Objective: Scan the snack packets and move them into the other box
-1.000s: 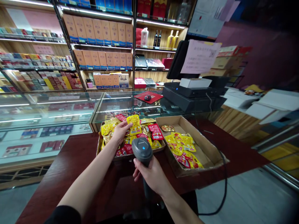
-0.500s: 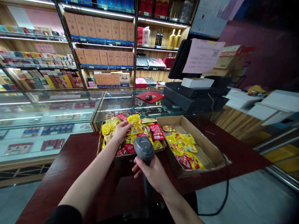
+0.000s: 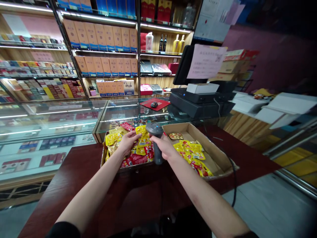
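Observation:
My left hand [image 3: 127,141] grips the upper edge of a yellow snack packet [image 3: 141,131], which stands among many yellow and red packets. These fill a metal tray [image 3: 111,168]. My right hand [image 3: 162,144] is shut around the handle of a dark grey handheld barcode scanner [image 3: 155,129], whose head sits over the tray close to that packet. To the right, a shallow cardboard box [image 3: 198,127] holds a smaller pile of similar packets.
Tray and box stand on a dark red wooden counter [image 3: 74,165], with a black cable [image 3: 234,178] trailing off its right edge. Behind are a glass display case, a red mat with a mouse, a black till, and stocked shelves.
My right hand has raised the scanner and carried it forward over the tray, closer to my left hand. My left hand stays on the packet.

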Demonstrator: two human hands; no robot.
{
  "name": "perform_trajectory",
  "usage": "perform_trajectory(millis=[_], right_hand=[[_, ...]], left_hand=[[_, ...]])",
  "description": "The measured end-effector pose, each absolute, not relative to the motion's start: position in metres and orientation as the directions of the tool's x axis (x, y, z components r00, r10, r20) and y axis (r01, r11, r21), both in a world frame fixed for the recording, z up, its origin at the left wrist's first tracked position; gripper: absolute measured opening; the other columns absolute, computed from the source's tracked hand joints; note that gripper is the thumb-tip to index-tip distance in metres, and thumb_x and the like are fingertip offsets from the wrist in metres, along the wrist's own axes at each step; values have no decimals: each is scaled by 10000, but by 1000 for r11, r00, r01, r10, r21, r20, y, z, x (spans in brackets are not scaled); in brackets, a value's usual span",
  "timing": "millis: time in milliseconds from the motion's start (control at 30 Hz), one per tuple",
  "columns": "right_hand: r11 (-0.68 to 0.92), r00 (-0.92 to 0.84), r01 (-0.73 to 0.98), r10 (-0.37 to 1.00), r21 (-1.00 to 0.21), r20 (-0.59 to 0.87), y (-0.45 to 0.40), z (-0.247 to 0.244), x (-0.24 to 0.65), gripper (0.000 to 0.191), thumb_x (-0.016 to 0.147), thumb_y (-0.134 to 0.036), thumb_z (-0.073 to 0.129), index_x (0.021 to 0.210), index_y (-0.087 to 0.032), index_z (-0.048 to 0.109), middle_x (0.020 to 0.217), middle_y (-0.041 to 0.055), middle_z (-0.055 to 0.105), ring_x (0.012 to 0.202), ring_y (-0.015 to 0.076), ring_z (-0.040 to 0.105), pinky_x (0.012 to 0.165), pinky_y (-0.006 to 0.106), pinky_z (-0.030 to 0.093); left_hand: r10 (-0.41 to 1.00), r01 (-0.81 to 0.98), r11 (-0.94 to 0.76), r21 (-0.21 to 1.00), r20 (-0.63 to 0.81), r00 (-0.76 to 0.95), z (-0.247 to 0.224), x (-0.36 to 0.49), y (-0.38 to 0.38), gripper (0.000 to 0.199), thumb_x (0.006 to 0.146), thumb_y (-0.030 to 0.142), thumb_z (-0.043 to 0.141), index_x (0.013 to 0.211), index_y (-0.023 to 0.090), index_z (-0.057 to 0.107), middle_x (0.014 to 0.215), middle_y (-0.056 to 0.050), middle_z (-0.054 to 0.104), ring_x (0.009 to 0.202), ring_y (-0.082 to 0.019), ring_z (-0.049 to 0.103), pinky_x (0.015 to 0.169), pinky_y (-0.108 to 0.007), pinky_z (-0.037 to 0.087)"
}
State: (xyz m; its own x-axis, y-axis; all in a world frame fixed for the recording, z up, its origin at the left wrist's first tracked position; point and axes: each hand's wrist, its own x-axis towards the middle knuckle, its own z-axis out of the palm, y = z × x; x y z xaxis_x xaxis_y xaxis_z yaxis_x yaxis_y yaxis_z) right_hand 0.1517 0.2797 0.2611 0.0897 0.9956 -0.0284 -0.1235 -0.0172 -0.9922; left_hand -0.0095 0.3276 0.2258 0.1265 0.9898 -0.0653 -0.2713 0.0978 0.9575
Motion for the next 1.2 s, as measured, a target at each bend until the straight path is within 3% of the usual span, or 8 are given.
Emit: perform_trajectory(millis=[167, 300, 567, 733, 900, 1033, 1200], right_hand=[[-175, 50, -197, 981, -965, -188, 288, 278, 171, 176, 559, -166, 634, 734, -158, 644, 565, -39, 583, 505, 85, 477, 502, 211, 372], [-232, 38, -276, 967, -933, -252, 291, 295, 210, 152, 570, -153, 616, 722, -159, 620, 447, -55, 509, 420, 96, 458, 455, 223, 386], [-86, 280, -324, 942, -942, -183, 298, 318, 317, 95, 587, -111, 602, 680, -131, 606, 453, -31, 534, 410, 85, 453, 435, 211, 385], [23, 455, -259, 885, -966, -101, 287, 318, 362, 109, 565, -110, 615, 672, -131, 614, 495, -32, 538, 461, 80, 454, 449, 200, 365], [32, 465, -222, 882, -975, -77, 279, 310, 364, 130, 540, -121, 624, 671, -121, 627, 495, -38, 518, 479, 69, 422, 439, 190, 310], [-7, 360, -239, 928, -971, -95, 282, 305, 335, 158, 546, -138, 625, 703, -123, 632, 496, -37, 525, 492, 77, 447, 492, 202, 367], [-80, 187, -241, 974, -967, -127, 295, 298, 282, 127, 580, -141, 619, 707, -139, 617, 487, -42, 514, 456, 74, 445, 488, 208, 391]], left_hand=[[980, -154, 142, 978, -117, 158, 246, 10, 329, 483, 513, 378, 836, 928, 174, 697, 880, -52, 694, 593, -90, 591, 465, -173, 420], [956, -182, 209, 961, -161, 246, 266, 49, 338, 429, 512, 303, 853, 871, 144, 681, 840, -55, 687, 631, -115, 611, 520, -211, 487], [894, -251, 285, 925, -162, 418, 293, 166, 360, 538, 617, 186, 813, 1099, 96, 593, 884, -112, 688, 699, -164, 655, 662, -319, 549], [861, -150, 288, 946, -187, 473, 290, 213, 360, 511, 650, 204, 794, 1115, 115, 603, 933, -124, 682, 840, -206, 651, 764, -383, 538], [843, -80, 287, 954, -213, 494, 282, 200, 362, 492, 614, 221, 816, 1064, 117, 644, 946, -121, 679, 836, -201, 650, 784, -388, 538], [872, -71, 275, 959, -217, 440, 284, 154, 369, 477, 577, 207, 836, 1014, 127, 663, 907, -103, 684, 810, -203, 662, 764, -388, 545], [902, -49, 226, 973, -190, 389, 288, 79, 371, 480, 574, 228, 839, 1014, 135, 669, 1004, -123, 679, 887, -219, 664, 765, -357, 552]])
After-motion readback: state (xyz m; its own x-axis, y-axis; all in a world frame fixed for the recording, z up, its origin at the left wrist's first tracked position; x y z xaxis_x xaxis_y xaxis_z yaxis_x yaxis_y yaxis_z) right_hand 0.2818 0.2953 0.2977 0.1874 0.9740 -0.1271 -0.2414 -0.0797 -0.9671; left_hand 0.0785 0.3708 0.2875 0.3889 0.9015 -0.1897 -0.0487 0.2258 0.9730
